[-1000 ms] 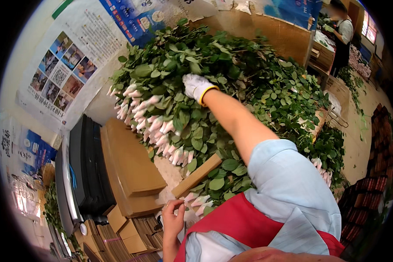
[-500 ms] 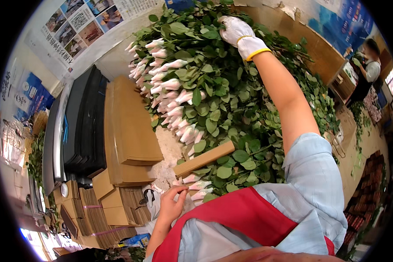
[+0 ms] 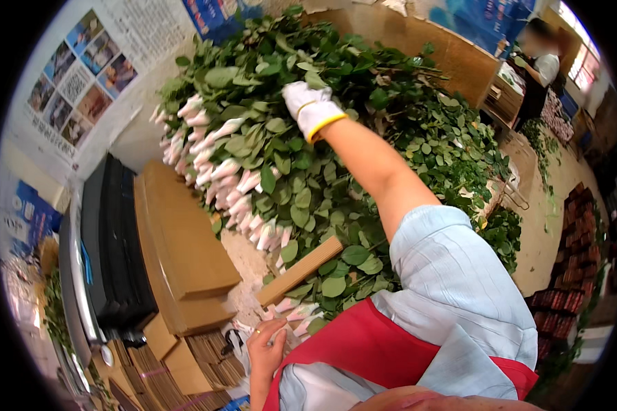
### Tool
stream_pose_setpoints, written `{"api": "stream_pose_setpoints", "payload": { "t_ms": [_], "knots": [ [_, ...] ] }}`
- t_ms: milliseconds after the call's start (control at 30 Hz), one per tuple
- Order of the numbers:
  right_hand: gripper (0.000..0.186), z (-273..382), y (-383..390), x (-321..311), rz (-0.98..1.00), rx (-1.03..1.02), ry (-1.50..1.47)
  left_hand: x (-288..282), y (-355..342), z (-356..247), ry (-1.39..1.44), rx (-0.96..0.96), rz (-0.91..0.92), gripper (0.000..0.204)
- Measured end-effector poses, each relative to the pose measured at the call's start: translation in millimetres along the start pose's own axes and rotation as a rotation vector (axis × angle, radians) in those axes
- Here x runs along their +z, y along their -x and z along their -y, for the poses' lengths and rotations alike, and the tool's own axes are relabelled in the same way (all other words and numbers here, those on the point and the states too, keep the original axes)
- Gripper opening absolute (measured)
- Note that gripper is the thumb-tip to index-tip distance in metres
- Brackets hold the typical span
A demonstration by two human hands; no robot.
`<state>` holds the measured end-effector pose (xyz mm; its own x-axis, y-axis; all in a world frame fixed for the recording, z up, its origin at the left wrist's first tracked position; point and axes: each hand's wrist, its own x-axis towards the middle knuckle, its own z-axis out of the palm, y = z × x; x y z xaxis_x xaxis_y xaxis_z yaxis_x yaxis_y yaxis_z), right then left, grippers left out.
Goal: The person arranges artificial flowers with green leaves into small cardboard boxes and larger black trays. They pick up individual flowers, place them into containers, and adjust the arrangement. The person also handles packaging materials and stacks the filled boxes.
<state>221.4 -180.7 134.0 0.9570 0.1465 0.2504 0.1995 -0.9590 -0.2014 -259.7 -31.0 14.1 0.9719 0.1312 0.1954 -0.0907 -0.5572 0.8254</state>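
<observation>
A big heap of leafy rose stems (image 3: 301, 192) lies before me, their buds (image 3: 226, 171) in pale pink-white sleeves facing left. My right hand (image 3: 310, 104), in a white glove with a yellow cuff, reaches into the leaves at the heap's far side. Its fingertips are turned under and hidden, so what they grip does not show. Bare, with a ring on one finger, my left hand (image 3: 266, 348) is low and close to my body, fingers loosely bent and thumb apart. Beside it lie a few sleeved buds (image 3: 300, 312). A ridged cardboard strip (image 3: 299, 272) rests across the near stems.
Flat brown cardboard (image 3: 185, 233) and black sheets (image 3: 113, 246) stack up on the left, with folded cartons (image 3: 209, 359) below. A brown board (image 3: 418, 44) backs the heap. Another person (image 3: 538, 65) stands at far right; dark reddish stacked items (image 3: 565, 274) line the right side.
My view has shifted, so the heap sits farther left and lower. My right hand remains among the leaves at the far side. My left hand stays by the near buds, its fingers slightly more spread.
</observation>
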Motion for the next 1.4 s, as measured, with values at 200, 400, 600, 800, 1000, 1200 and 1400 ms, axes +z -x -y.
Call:
{"api": "stream_pose_setpoints", "payload": {
  "t_ms": [200,400,600,800,1000,1200,1400],
  "knots": [
    [0.017,41.0,10.0,-53.0,-0.937,-0.372,-0.042,-1.1,-9.6,-6.3,-0.066,0.014,-0.052,0.019],
    [0.010,43.0,21.3,-64.1,-0.802,-0.452,-0.177,2.8,-16.0,-22.1,-0.109,0.081,0.017,0.016],
    [0.024,-37.5,35.0,-0.1,-0.078,-0.411,0.059,15.7,-9.8,-26.0,-0.080,0.065,0.056,0.017],
    [0.052,-49.1,-8.7,-2.9,0.195,-0.253,-0.122,10.5,-4.0,-20.4,-0.070,-0.011,0.010,0.015],
    [0.068,-7.6,-90.2,-11.4,-0.108,-0.419,0.053,6.9,-18.7,-15.7,0.002,-0.074,-0.093,0.015],
    [0.067,-32.2,-90.7,-38.5,0.120,-0.491,-0.017,-6.1,-30.0,-12.4,-0.110,-0.039,-0.095,0.015],
    [0.064,-66.7,-41.6,-50.1,-0.838,-0.544,0.246,-9.4,-42.3,-12.0,-0.024,-0.063,-0.148,0.014]
  ]
}}
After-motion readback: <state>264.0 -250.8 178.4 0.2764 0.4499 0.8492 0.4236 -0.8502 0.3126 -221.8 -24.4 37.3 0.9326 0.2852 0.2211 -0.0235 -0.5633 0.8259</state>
